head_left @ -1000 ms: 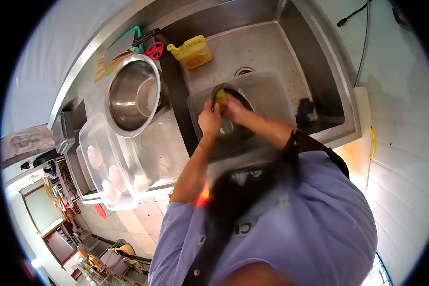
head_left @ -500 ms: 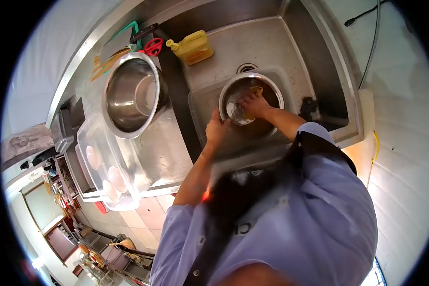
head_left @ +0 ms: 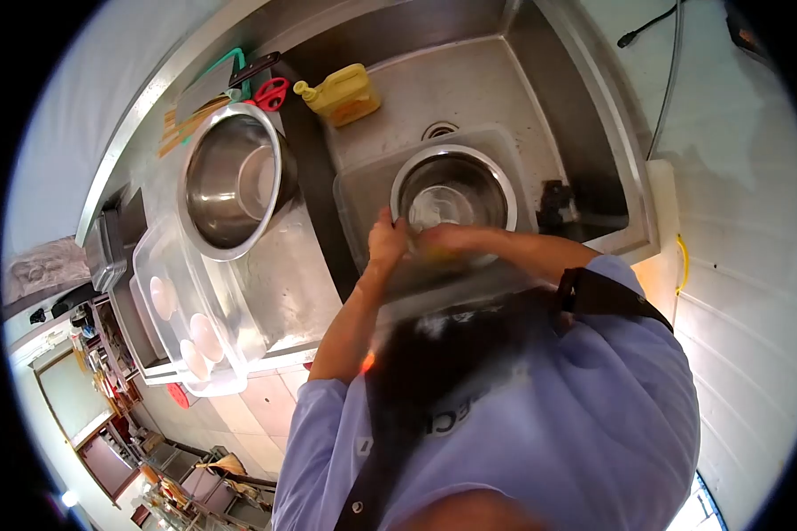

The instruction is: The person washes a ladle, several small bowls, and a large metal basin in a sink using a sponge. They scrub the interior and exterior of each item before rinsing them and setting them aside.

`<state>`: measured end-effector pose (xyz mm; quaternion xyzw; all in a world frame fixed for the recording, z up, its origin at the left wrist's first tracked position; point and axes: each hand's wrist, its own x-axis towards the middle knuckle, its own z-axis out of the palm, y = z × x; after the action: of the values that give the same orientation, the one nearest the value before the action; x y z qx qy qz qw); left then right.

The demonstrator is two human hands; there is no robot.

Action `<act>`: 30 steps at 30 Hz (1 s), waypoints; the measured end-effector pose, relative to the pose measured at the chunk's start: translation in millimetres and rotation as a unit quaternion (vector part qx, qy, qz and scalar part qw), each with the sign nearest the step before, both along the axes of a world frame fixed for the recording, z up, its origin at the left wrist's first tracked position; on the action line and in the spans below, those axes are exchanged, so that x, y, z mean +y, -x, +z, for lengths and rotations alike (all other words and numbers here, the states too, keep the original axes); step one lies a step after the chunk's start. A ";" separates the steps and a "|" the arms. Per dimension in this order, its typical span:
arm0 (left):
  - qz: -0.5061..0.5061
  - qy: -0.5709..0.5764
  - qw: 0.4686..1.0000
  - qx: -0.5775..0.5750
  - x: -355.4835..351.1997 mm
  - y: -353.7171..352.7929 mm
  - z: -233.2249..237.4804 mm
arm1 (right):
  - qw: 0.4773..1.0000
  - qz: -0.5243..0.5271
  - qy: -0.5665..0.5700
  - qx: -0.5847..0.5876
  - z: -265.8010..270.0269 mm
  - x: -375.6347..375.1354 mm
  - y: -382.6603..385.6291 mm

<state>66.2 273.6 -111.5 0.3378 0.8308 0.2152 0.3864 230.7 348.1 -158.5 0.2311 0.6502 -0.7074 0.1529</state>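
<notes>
A steel bowl sits over a clear plastic tub in the sink, some whitish liquid or suds in its bottom. My left hand grips the bowl's near-left rim. Close beside it, at the near rim, is my right hand, blurred by motion. Its fingers are closed on a yellow sponge-like pad, which shows only as a smear under the hand and appears pressed to the bowl's outer side.
Left of the sink stands a larger steel bowl, with red-handled scissors behind it. A yellow jug lies in the sink. Nearer left is a clear plastic container with several pale round things. A dark scrubber-like clump rests at the sink's right.
My right hand has moved with the yellow pad from inside the bowl to its near rim. My left hand stays at the rim. The whole view has shifted slightly.
</notes>
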 end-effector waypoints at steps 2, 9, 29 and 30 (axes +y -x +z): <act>-0.014 -0.005 1.000 -0.004 4.8 4.4 10.5 | 0.993 0.097 -0.066 0.016 8.7 5.6 -18.7; 0.113 0.002 0.989 -0.096 20.3 18.6 -4.8 | 0.919 0.265 -0.286 0.059 55.8 35.4 -64.2; -0.527 -0.145 0.805 0.230 -38.9 -4.5 -1.5 | 0.868 -0.196 -0.445 0.097 107.1 -69.2 -34.6; -0.535 -0.136 0.802 0.227 -41.8 -5.3 -4.4 | 0.866 -0.199 -0.449 0.086 109.5 -76.1 -38.0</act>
<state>71.6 231.8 -116.0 0.8169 0.5442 0.0026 0.1910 268.7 272.1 -49.0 0.3374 0.8485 -0.3712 -0.1685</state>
